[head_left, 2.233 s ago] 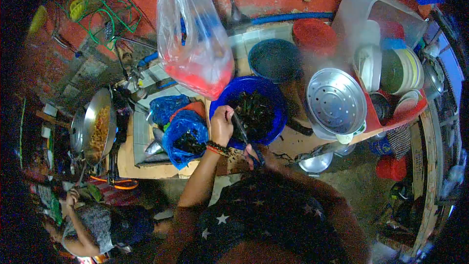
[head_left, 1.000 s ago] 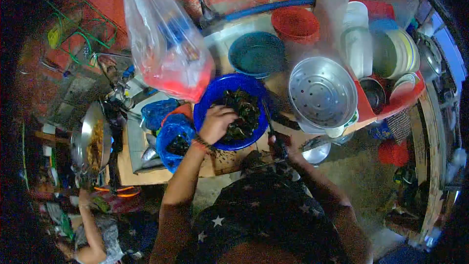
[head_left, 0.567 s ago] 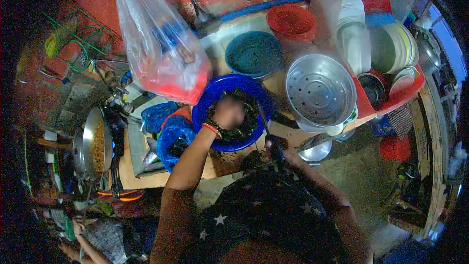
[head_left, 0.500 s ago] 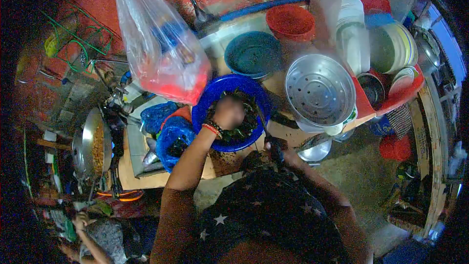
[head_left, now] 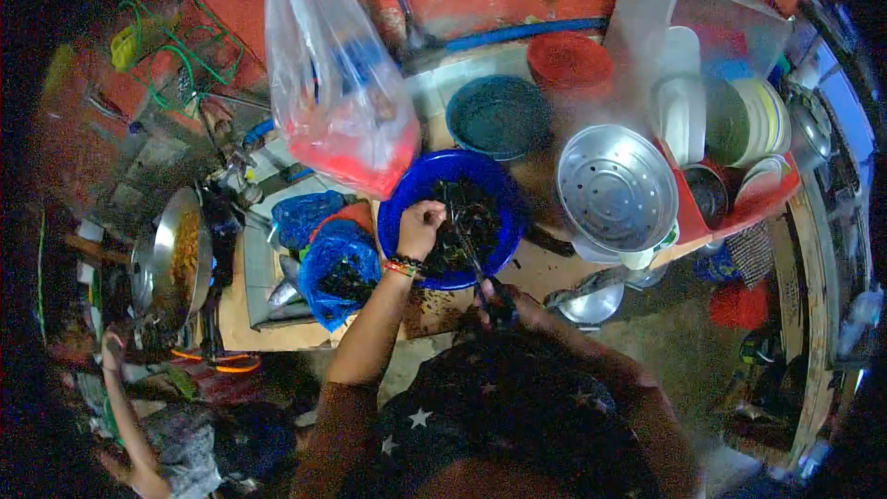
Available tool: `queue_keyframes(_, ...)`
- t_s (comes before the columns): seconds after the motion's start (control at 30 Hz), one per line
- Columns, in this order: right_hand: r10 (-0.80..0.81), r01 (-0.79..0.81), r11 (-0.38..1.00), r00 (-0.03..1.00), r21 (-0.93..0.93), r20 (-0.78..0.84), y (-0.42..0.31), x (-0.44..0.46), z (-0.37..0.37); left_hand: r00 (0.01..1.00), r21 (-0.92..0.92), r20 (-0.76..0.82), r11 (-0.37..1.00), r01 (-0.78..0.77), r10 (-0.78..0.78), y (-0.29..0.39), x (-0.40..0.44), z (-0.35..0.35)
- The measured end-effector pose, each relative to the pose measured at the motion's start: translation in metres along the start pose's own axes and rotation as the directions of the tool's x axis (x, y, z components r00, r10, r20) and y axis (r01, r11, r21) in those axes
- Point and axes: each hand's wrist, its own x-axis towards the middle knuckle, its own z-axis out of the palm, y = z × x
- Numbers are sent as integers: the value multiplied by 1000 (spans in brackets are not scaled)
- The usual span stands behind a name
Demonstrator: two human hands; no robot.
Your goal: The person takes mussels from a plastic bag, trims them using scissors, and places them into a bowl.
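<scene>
A blue basin [head_left: 395, 248] holds dark chopped leafy greens [head_left: 476, 212]. Over its left side is my left hand [head_left: 418, 236], fingers curled into a pinch; whatever they hold, if anything, is too small to make out. My right hand [head_left: 525, 308], at the basin's near edge, grips the black handle of a knife [head_left: 469, 254]. Its blade points away from me, over the greens. Just left of the basin sits an open blue plastic bag [head_left: 334, 310] with dark greens inside. Dark bits lie scattered on the table around the basin's near side.
A clear bag with red contents [head_left: 360, 143] hangs behind the basin. Beyond are a dark teal basin [head_left: 494, 120] and a red basin [head_left: 570, 65]. To the right stand a perforated metal steamer [head_left: 614, 185] and a dish rack [head_left: 688, 240]. Another person's arm [head_left: 129, 411] is near a wok [head_left: 189, 249].
My left hand has lifted from the greens toward the basin's left side, its fingers now pinched. The knife has swung from the basin's right edge to over the greens. The other person's arm has shifted left.
</scene>
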Motion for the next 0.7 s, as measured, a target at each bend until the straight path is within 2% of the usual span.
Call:
queue_keyframes(0.03, 21, -22, 999, 999, -26, -49, 0, 0, 2, 985, 100, -43, 982, -159, 164, 5, -3, -2)
queue_keyframes(0.07, 25, -26, 999, 999, -32, -45, 7, 7, -2, 986, 100, -50, 983, -156, 162, 8, -5, -2)
queue_keyframes(0.13, -4, 14, 994, 996, -107, 91, 21, 24, -12, 954, 321, -95, 916, -239, 283, 12, -10, -4)
queue_keyframes(0.2, -40, 49, 996, 992, -74, 118, 28, 26, -12, 974, 334, -57, 924, -189, 220, 11, -12, -6)
queue_keyframes(0.27, -80, 85, 996, 988, -33, 133, 24, 24, -8, 971, 360, -39, 909, -208, 237, 16, -18, -4)
queue_keyframes(0.3, -50, 53, 998, 992, -26, 112, 20, 22, -5, 951, 413, -70, 877, -247, 301, 19, -22, -2)
queue_keyframes(0.37, -22, 23, 1000, 995, -15, 94, 21, 25, -6, 944, 428, -38, 859, -282, 328, 17, -22, -3)
queue_keyframes(0.47, -11, -3, 997, 986, 82, 165, 36, 32, -14, 934, 459, -15, 833, -310, 356, 21, -28, -2)
queue_keyframes(0.53, -119, 100, 989, 975, 110, 187, 39, 33, -11, 940, 534, -42, 803, -265, 339, 25, -30, 0)
queue_keyframes(0.57, -120, 101, 989, 975, 111, 187, 37, 33, -10, 940, 535, -41, 802, -266, 339, 26, -29, 0)
queue_keyframes(0.63, -238, 221, 971, 939, 93, 249, 32, 31, -8, 942, 487, -40, 829, -274, 334, 28, -27, 1)
queue_keyframes(0.67, -237, 221, 971, 939, 93, 250, 37, 33, -9, 942, 487, -40, 829, -274, 334, 29, -26, 0)
queue_keyframes(0.7, -207, 144, 962, 940, 233, 272, 44, 36, -10, 930, 496, -28, 813, -305, 367, 30, -25, 0)
